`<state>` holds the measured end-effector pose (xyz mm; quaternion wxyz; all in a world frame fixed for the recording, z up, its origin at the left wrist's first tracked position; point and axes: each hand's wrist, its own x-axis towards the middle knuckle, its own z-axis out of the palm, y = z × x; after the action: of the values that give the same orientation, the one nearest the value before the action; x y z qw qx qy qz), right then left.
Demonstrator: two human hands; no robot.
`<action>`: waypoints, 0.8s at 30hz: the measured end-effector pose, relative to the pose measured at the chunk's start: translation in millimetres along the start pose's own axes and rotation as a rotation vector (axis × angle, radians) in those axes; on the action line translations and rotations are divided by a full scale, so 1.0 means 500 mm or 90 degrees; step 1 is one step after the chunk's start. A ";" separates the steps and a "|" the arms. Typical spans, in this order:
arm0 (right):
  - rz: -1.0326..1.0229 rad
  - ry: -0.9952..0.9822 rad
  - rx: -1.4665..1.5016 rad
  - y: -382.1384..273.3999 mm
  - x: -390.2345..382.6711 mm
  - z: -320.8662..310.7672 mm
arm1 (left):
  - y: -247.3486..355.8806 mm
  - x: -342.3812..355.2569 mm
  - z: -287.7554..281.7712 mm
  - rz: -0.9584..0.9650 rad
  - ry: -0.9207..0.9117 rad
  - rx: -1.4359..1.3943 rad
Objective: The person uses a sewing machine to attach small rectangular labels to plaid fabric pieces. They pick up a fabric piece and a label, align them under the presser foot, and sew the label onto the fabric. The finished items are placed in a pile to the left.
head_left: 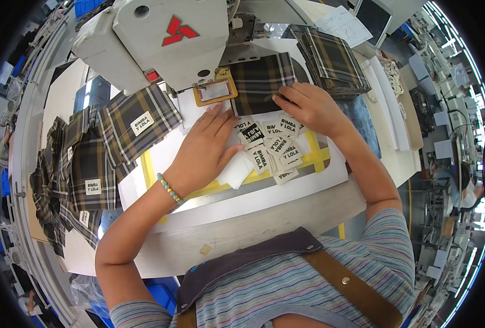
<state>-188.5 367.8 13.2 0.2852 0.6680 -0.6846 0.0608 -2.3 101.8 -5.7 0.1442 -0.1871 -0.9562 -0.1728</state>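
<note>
My left hand [204,150] lies palm down beside the sewing machine's orange rectangular clamp frame [231,92], its fingers stretched out and thumb apart. My right hand [305,106] grips the right part of a dark plaid fabric piece [256,74] beside that frame, with bent fingers. Printed square labels [269,150], mostly white, lie loose between my hands. The white machine head [163,44] with a red emblem overhangs the frame. At left, plaid pieces [136,104] bearing white labels lie heaped.
A stack of plaid pieces [332,60] sits at back right, near papers [338,24] and a screen [371,16]. The worktable [253,208] has yellow tape along its work area. Other people [463,191] sit at machines on both sides, and a blue bin [160,292] shows below.
</note>
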 end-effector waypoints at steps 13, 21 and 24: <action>-0.066 0.048 0.021 -0.015 0.086 0.053 | -0.042 -0.001 -0.020 0.133 0.094 0.231; 0.018 -0.005 0.037 -0.017 0.059 0.034 | -0.058 -0.019 -0.020 0.086 0.123 0.138; 0.031 -0.014 0.032 -0.028 0.047 0.017 | -0.056 -0.011 -0.019 0.091 0.121 0.122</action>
<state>-176.7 341.8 13.2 0.2593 0.6586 -0.7022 0.0776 -6.7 72.0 -6.9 0.2630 -0.2229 -0.9347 -0.0867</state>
